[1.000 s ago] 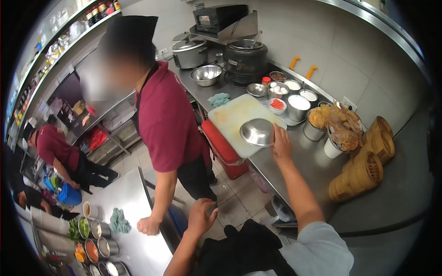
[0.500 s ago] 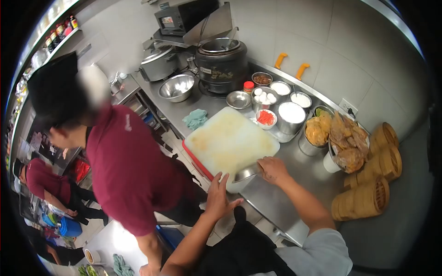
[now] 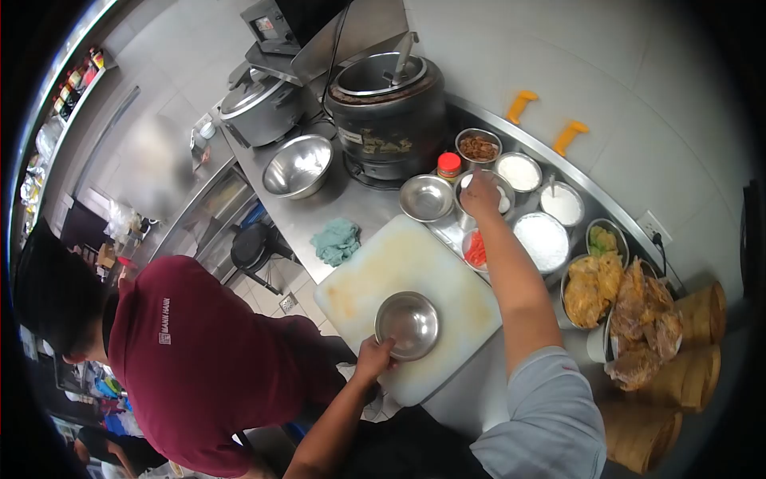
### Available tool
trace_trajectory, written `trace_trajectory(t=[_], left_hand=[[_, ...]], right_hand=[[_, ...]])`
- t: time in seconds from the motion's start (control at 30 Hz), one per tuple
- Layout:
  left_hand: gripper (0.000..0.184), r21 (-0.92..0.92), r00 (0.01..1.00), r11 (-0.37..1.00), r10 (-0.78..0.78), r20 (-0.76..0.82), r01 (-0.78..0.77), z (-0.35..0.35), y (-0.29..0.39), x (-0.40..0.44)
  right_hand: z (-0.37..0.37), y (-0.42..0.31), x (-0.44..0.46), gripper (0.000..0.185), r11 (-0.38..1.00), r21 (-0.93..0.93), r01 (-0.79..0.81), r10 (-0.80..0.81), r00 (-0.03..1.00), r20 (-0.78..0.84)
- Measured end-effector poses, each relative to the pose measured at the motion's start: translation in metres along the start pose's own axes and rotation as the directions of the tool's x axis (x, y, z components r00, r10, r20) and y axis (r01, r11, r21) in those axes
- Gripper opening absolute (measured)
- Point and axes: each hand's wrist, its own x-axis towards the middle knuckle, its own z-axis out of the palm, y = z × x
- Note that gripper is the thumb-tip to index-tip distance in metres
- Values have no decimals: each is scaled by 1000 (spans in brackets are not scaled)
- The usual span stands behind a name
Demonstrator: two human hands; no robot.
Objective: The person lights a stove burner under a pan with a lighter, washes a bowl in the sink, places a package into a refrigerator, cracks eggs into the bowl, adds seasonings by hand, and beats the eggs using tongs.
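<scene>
My left hand (image 3: 375, 358) grips the near rim of a small steel bowl (image 3: 408, 326), thumb over the edge. Nothing lies inside the bowl, which is over a stained white cutting board (image 3: 359, 281). My right hand (image 3: 481, 194) reaches into a steel container of white eggs (image 3: 505, 199); its fingertips are hidden there, so I cannot tell whether they hold an egg. Shredded red food (image 3: 476, 251) sits in a small bowl beneath my right forearm. A shallow steel bowl (image 3: 425, 198) and a red-lidded jar (image 3: 448, 165) stand left of the eggs.
A dark soup warmer (image 3: 383, 120), a large steel bowl (image 3: 298, 166) and a green cloth (image 3: 335, 241) are along the left. White-filled containers (image 3: 542, 241), wrapped food (image 3: 645, 323) and bamboo steamers (image 3: 690, 375) stand right. A co-worker in a maroon shirt (image 3: 207, 359) is close on my left.
The small steel bowl has passed from my right hand to my left and now is over the board. My right hand has moved forward to the eggs. The co-worker has shifted lower in view.
</scene>
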Motion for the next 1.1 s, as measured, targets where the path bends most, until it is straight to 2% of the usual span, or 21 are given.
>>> trace_trajectory(t=[0.03, 0.1, 0.13, 0.2, 0.27, 0.33, 0.4, 0.43, 0.5, 0.53, 0.6, 0.67, 0.73, 0.8, 0.87, 0.93, 0.97, 1.03, 1.07, 1.1], left_hand=[[24, -5, 1000, 1000, -7, -11, 7, 1, 5, 0], [25, 21, 995, 997, 78, -69, -76, 4, 11, 1], [25, 13, 995, 998, 65, -77, -64, 3, 4, 7], [27, -24, 984, 988, 152, -94, -155, -1, -6, 16], [31, 6, 986, 990, 141, -84, -141, -2, -8, 19], [36, 35, 988, 990, 137, -70, -135, 1, -12, 17], [49, 314, 854, 908, 382, -352, -277, 5, -17, 18], [49, 311, 852, 908, 384, -355, -280, 6, -19, 17], [60, 274, 809, 921, 379, -450, -279, 5, -12, 8], [60, 275, 806, 920, 382, -453, -281, 3, -15, 8], [57, 374, 774, 857, 493, -398, -354, -2, -21, 7], [57, 397, 750, 839, 524, -404, -372, -4, -24, 5], [57, 420, 726, 821, 552, -411, -387, -5, -22, 1], [53, 474, 648, 770, 626, -434, -427, -6, -11, -6], [50, 449, 620, 757, 649, -440, -474, -10, -7, -7], [40, 379, 578, 734, 678, -454, -564, -11, 0, -5], [40, 377, 578, 737, 675, -459, -561, -10, 4, -3], [34, 273, 671, 775, 631, -390, -570, -8, 10, 0], [25, 255, 675, 773, 632, -381, -581, -6, 12, 2], [25, 255, 671, 773, 632, -387, -581, -4, 13, 2]], right_hand=[[10, -1, 6, 52, 1000, 4, 9, -9, 1000, 10], [9, -9, 10, 53, 999, -47, 7, -1, 993, 120], [12, -6, 11, 51, 999, -17, 43, -42, 995, 90], [18, -2, 12, 50, 998, 20, 66, -68, 994, 85], [22, 2, 11, 49, 989, 64, 131, -131, 991, -2], [22, 5, 8, 50, 988, 78, 132, -133, 991, 2], [21, 7, 7, 50, 985, 93, 143, -143, 990, -7], [21, 8, 5, 50, 983, 106, 150, -151, 989, -5], [16, 6, 2, 50, 979, 123, 164, -164, 986, -8], [14, 5, 0, 50, 985, 111, 133, -136, 990, 20], [10, 0, -3, 50, 990, 100, 102, -107, 993, 50], [8, -5, -4, 49, 997, 78, -3, -7, 991, 133], [9, -5, -3, 50, 993, 115, -38, 25, 992, 121], [10, -5, -3, 50, 986, 151, -69, 51, 992, 117], [10, 0, 0, 53, 943, 274, -188, 172, 982, 83], [11, 8, 2, 54, 934, 308, -181, 169, 983, 68], [7, 8, 0, 54, 923, 341, -180, 174, 984, 48], [1, 4, -4, 52, 951, 266, -156, 136, 986, 92], [0, 1, -5, 51, 968, 212, -133, 111, 988, 111], [0, -2, -5, 51, 982, 159, -106, 85, 988, 131]])
